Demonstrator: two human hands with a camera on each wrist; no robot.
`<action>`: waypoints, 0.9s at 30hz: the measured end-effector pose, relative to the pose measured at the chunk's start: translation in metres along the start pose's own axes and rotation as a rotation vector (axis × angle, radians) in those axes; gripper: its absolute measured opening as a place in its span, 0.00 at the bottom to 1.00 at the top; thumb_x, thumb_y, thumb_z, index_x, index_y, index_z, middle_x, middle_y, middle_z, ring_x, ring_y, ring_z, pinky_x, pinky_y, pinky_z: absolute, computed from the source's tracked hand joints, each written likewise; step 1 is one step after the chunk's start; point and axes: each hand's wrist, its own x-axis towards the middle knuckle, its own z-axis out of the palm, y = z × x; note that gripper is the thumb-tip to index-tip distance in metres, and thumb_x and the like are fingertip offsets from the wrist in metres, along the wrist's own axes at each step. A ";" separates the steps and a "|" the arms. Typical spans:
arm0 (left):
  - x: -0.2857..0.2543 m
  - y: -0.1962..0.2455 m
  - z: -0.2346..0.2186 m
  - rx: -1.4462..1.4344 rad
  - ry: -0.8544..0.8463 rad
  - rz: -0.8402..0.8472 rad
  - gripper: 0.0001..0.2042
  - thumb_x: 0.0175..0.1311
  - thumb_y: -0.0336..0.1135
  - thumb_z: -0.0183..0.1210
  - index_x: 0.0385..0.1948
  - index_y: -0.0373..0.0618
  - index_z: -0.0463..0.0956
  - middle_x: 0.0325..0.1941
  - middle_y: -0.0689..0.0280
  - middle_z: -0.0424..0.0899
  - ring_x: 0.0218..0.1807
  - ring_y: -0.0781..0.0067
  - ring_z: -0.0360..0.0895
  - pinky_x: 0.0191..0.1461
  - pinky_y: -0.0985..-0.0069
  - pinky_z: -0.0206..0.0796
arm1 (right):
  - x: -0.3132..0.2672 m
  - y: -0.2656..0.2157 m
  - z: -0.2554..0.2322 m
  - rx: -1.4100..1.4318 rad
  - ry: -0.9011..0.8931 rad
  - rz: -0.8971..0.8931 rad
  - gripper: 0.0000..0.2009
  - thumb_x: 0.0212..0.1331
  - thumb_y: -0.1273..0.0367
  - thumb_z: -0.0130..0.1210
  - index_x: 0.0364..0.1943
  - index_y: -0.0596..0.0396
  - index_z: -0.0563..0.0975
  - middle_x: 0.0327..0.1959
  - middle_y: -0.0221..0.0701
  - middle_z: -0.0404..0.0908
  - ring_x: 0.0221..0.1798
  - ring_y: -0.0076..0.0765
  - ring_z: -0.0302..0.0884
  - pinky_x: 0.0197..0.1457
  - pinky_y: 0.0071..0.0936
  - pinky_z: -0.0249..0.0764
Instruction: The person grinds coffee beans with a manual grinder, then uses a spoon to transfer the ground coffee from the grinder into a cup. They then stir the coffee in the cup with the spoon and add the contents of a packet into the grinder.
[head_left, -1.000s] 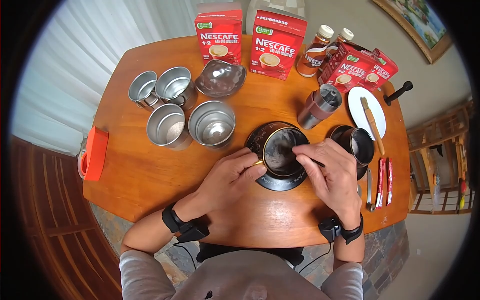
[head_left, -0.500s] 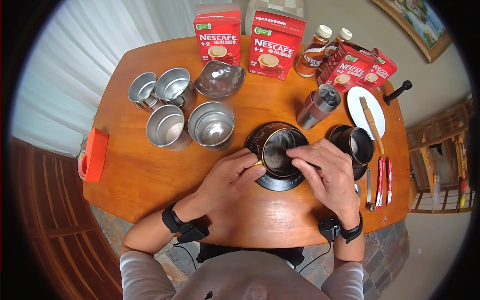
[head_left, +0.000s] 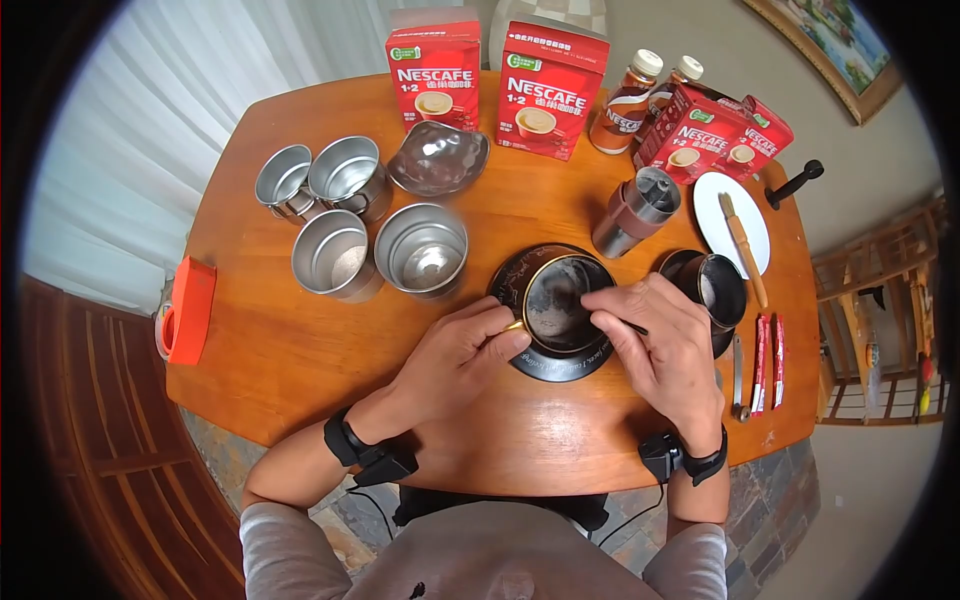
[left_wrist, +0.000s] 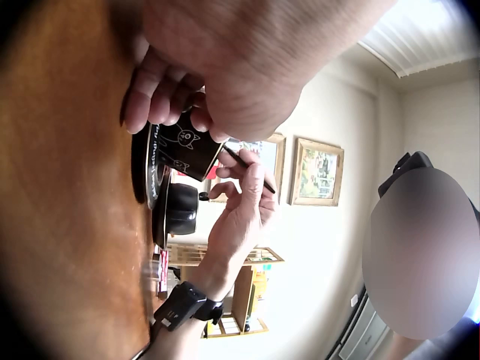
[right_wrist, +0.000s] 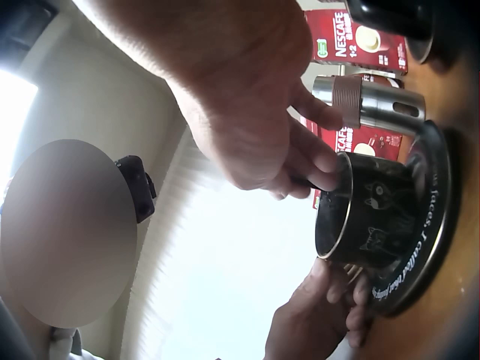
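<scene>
A black cup (right_wrist: 379, 214) with a gold rim and white cat drawings stands upright on a black saucer (head_left: 560, 369) with white lettering. Its gold handle (head_left: 516, 325) is pinched between the thumb and fingers of my left hand (head_left: 462, 348). My right hand (head_left: 668, 345) is over the cup's right rim, pinching a thin dark stirrer (left_wrist: 238, 158). The stirrer's lower end is inside the cup, hidden by fingers and rim. Dark contents with a pale, foamy-looking patch show in the cup.
Metal cups (head_left: 424, 250) and a wavy glass dish (head_left: 440, 158) sit left. Behind stand red Nescafe boxes (head_left: 550, 90) and bottles (head_left: 625, 105). A grinder (head_left: 630, 220), second black cup (head_left: 722, 292), white plate with brush (head_left: 712, 215) and red sachets (head_left: 762, 365) lie right.
My right hand has shifted slightly left and back right over the cup, moving the stirrer with it. The left hand keeps its hold on the handle.
</scene>
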 end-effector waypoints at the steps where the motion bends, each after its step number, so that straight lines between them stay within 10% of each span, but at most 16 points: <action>1: 0.001 0.000 0.001 -0.011 -0.002 -0.008 0.15 0.83 0.40 0.55 0.35 0.37 0.74 0.37 0.69 0.69 0.31 0.83 0.73 0.34 0.80 0.69 | -0.001 0.000 -0.002 -0.020 -0.020 0.003 0.06 0.58 0.74 0.70 0.38 0.58 0.85 0.34 0.34 0.87 0.32 0.41 0.80 0.36 0.34 0.79; 27: 0.000 -0.003 0.001 -0.016 0.006 -0.017 0.14 0.82 0.39 0.55 0.37 0.37 0.75 0.36 0.69 0.69 0.30 0.83 0.73 0.33 0.80 0.68 | -0.001 0.002 0.003 -0.222 0.004 -0.134 0.09 0.54 0.75 0.72 0.38 0.56 0.84 0.34 0.30 0.85 0.33 0.36 0.80 0.34 0.32 0.79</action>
